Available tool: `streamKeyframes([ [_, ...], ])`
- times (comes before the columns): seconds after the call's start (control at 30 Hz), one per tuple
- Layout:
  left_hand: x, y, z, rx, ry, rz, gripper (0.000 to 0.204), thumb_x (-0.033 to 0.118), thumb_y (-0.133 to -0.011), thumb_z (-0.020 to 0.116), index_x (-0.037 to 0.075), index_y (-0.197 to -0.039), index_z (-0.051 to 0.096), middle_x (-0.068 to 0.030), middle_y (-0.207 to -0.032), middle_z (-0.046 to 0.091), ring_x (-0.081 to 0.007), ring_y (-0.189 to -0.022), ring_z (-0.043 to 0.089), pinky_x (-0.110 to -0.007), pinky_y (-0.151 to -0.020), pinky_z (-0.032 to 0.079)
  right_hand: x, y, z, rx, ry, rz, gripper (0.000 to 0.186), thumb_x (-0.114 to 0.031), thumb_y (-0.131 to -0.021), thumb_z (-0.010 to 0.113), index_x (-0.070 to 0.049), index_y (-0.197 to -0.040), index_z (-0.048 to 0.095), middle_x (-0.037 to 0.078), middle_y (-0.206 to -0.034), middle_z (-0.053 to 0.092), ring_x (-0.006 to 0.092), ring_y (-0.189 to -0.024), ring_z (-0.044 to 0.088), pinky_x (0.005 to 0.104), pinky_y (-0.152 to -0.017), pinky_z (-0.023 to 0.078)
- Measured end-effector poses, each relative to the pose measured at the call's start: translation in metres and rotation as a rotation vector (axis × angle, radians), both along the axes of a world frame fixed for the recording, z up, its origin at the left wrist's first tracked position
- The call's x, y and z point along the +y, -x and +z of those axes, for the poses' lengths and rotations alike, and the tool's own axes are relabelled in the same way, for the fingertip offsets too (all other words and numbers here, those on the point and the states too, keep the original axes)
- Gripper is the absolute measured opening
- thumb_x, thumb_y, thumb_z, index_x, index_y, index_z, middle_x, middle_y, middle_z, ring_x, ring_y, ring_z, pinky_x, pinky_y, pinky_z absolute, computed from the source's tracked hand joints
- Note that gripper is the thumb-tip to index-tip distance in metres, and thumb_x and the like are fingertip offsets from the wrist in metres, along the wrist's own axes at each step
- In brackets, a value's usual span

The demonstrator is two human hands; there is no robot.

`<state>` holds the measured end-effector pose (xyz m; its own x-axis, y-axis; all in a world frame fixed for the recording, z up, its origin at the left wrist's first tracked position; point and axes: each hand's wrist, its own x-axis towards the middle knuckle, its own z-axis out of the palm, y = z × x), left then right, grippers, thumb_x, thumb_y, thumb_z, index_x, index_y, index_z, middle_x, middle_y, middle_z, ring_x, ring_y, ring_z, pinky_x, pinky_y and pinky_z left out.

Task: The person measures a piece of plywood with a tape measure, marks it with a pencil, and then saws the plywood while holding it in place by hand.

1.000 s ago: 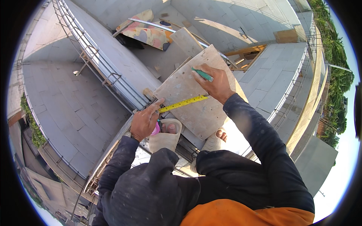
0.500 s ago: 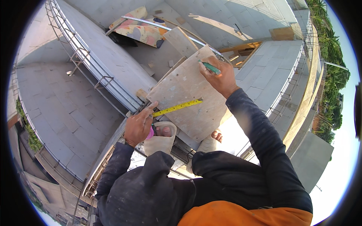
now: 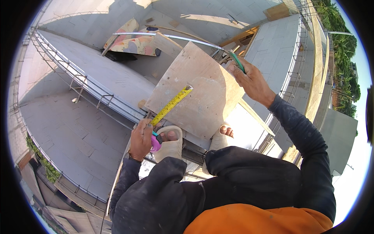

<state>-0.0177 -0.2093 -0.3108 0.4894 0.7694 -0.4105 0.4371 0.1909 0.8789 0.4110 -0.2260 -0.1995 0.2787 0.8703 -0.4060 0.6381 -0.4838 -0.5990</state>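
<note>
Fingers of the left hand (image 3: 141,139) are curled around the pink-and-teal case of a tape (image 3: 171,105); those of the right hand (image 3: 255,81) grip a slim green tool (image 3: 237,61), perhaps a marker, by the board's far right edge. Measuring and marking out appears to be the step in hand. Next, the work would seem to call for steadying the yellow blade at the chosen edge and bringing the tool to it. That blade slants out over the board (image 3: 202,109), its metal hook short of the far edge; whether it touches cannot be told. Pale brown and flat, the board lies ahead of the sandals (image 3: 169,148), stained, dark-specked, shadowed along its right side.
</note>
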Motion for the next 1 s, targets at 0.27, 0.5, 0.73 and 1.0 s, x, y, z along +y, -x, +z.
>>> streamKeyframes([
  [0.27, 0.026, -0.052, 0.049, -0.357, 0.213, -0.109, 0.042, 0.039, -0.114, 0.045, 0.001, -0.126, 0.056, -0.0094, -0.078, 0.069, -0.0123, -0.063, 0.062, -0.025, -0.059, 0.05, -0.133, 0.035, -0.028, 0.303, 0.062, -0.236, 0.054, -0.056, -0.103, 0.068, -0.004, -0.116, 0.075, 0.006, -0.075, 0.058, 0.0187, -0.075, 0.065, 0.0391, -0.07, 0.052],
  [0.5, 0.077, -0.111, 0.082, -0.018, 0.142, -0.403, 0.05, 0.05, -0.115, 0.043, 0.005, -0.133, 0.057, -0.0059, -0.072, 0.062, -0.0096, -0.064, 0.057, -0.026, -0.062, 0.048, -0.207, 0.08, -0.045, 0.617, 0.316, -0.408, 0.065, -0.069, -0.099, 0.066, -0.007, -0.116, 0.079, 0.005, -0.078, 0.069, 0.0207, -0.08, 0.066, 0.0419, -0.072, 0.052],
  [0.73, -0.019, -0.229, 0.044, 0.019, 0.354, -0.4, 0.039, 0.036, -0.114, 0.054, 0.003, -0.134, 0.053, -0.0071, -0.114, 0.061, -0.0116, -0.099, 0.06, -0.029, -0.084, 0.052, -0.218, 0.093, -0.059, 0.877, 0.2, -0.527, 0.091, -0.08, -0.09, 0.07, -0.008, -0.146, 0.063, 0.01, -0.111, 0.076, 0.0197, -0.098, 0.07, 0.0381, -0.092, 0.054],
  [1.0, -0.057, -0.223, 0.034, -0.121, 0.259, -0.658, 0.076, 0.038, -0.108, 0.064, -0.004, -0.162, 0.03, -0.0275, -0.164, 0.036, -0.0354, -0.145, 0.047, -0.047, -0.116, 0.044, -0.303, 0.065, -0.075, 0.697, -0.042, -1.171, 0.088, -0.06, -0.079, 0.091, 0.004, -0.133, 0.062, 0.004, -0.086, 0.061, 0.0107, -0.055, 0.053, 0.0276, -0.045, 0.048],
])
